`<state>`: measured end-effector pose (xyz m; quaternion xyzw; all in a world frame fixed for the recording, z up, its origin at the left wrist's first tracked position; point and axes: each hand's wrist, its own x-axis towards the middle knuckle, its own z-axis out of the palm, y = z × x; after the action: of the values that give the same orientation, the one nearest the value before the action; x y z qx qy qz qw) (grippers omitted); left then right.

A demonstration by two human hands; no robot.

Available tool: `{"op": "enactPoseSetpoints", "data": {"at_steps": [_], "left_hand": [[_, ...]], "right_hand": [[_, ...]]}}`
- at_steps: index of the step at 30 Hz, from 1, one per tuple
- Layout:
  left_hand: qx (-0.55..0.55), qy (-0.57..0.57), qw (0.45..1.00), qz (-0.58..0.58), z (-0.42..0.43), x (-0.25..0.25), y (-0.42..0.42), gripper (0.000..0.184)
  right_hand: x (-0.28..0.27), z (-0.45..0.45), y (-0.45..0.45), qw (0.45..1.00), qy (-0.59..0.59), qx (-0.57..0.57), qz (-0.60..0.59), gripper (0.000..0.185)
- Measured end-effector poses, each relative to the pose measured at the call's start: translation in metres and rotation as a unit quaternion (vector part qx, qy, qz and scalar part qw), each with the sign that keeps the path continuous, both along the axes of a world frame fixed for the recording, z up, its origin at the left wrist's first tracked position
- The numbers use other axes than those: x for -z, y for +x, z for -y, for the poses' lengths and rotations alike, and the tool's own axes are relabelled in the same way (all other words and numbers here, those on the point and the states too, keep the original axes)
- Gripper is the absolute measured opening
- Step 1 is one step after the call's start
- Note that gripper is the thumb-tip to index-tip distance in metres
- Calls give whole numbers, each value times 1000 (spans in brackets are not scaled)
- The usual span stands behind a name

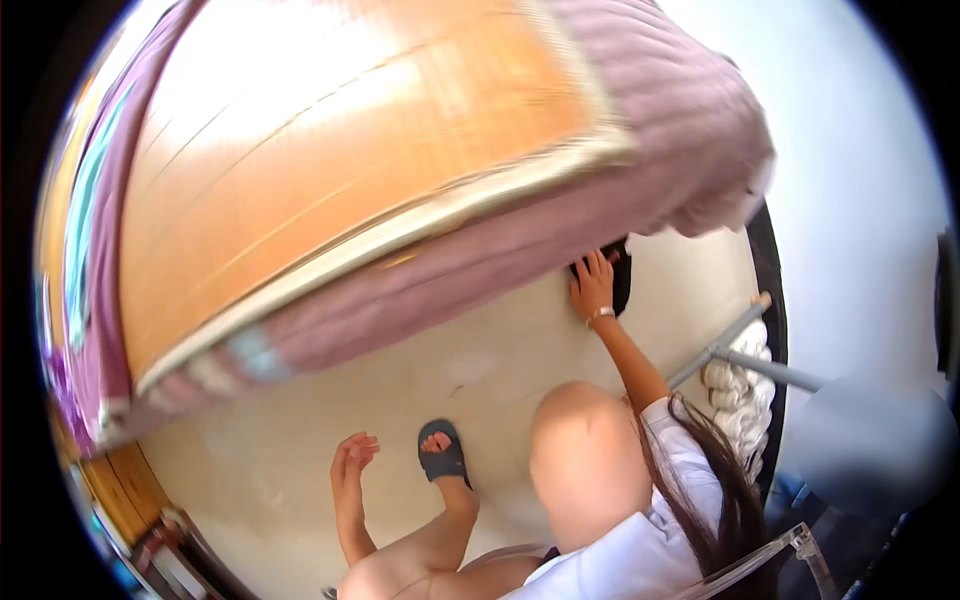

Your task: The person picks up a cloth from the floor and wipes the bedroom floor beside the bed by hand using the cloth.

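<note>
My right hand (593, 285), with a band at the wrist, reaches down to the floor beside the bed's edge. Its fingers are spread over a black object (622, 275), which lies partly under the overhanging pink cover (450, 265); what the object is I cannot make out. Near my knee, my left hand (355, 455) hangs in the air above the pale floor (480, 370), fingers loosely apart and holding nothing. To its right is my foot in a dark slipper (442, 452).
A bed with an orange-brown mat (370, 120) fills the upper left. At the right stand a grey metal frame (765, 368) and a bundle of white material (740, 405) by the white wall (850, 200). Wooden furniture (125, 490) is at the lower left.
</note>
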<state>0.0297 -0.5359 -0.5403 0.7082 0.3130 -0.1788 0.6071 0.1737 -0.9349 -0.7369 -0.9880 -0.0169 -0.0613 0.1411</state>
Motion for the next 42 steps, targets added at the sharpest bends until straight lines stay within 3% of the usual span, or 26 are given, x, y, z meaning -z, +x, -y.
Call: {"op": "enactPoseSetpoints", "data": {"at_steps": [5, 11, 15, 19, 20, 21, 22, 24, 26, 28, 31, 33, 36, 38, 39, 40, 42], "left_hand": [[-198, -1, 980, 25, -16, -20, -78, 33], [-389, -35, 920, 12, -3, -1, -155, 29], [-423, -51, 904, 23, 8, 1, -191, 28], [-485, -67, 872, 21, 21, 0, -214, 29], [-495, -66, 866, 20, 22, 2, -220, 29], [-509, -81, 857, 26, 24, 8, -226, 29], [-523, -95, 846, 33, 25, 13, -231, 29], [-543, -98, 833, 41, 28, 20, -236, 30], [-545, -118, 828, 53, 26, 28, -235, 31], [-541, -133, 829, 55, 25, 30, -236, 31], [-524, -151, 837, 48, 17, 27, -240, 32], [-512, -133, 847, 47, 10, 27, -246, 33], [-536, -85, 838, 51, 1, 21, -238, 33], [-531, -83, 841, 54, 3, 26, -232, 33], [-519, -106, 847, 41, 6, 26, -230, 33], [-509, -126, 851, 26, 9, 26, -229, 32], [-482, -143, 864, 21, 12, 28, -227, 32]], "right_hand": [[10, -85, -75, 995, 79, -49, 24, 44], [20, -238, -92, 987, 141, -76, -13, 50], [20, -368, -97, 953, 198, -226, -36, 33], [41, -482, -102, 850, 302, -414, -121, 29], [40, -497, -93, 846, 301, -423, -126, 29], [37, -510, -80, 789, 349, -453, -227, 32], [30, -515, -75, 718, 390, -476, -326, 35], [-25, -489, -57, 634, 482, -413, -442, 42], [-57, -432, -38, 595, 489, -438, -464, 45], [-83, -353, -21, 649, 422, -444, -451, 46], [-109, -226, -12, 762, 383, -303, -426, 44], [-118, -151, -21, 849, 345, -204, -345, 45], [-63, -33, -28, 951, 165, -176, -195, 48], [-35, 7, -44, 969, -7, -38, -245, 60], [-5, 35, -55, 974, -59, -134, -170, 68], [19, 43, -67, 960, -161, -115, -199, 68], [38, 12, -84, 972, -152, -72, -166, 71]]}}
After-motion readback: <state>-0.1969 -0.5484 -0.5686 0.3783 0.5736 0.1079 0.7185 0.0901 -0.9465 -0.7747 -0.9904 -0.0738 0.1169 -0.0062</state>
